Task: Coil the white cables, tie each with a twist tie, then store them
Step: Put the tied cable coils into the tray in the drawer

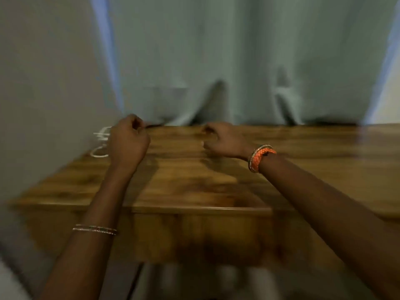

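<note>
White cables (100,141) lay in loose loops at the far left corner of the wooden table (194,180), close to the wall and partly hidden behind the left hand (127,141). Motion blur smeared the whole view, so how many cables there were, and whether any was tied, could not be told. The left hand hovered above the tabletop just beside the loops, its fingers curled into a loose fist; whether it pinched anything could not be told. The right hand (223,139) hung over the middle of the table, well apart from the cables, its fingers also curled inward, with nothing visibly held. An orange braided band (263,158) and a thin bangle circled the right wrist; two thin bangles (95,230) sat on the left forearm. A pale green curtain (238,61) hung behind the table. No container showed clearly in the blur.
</note>
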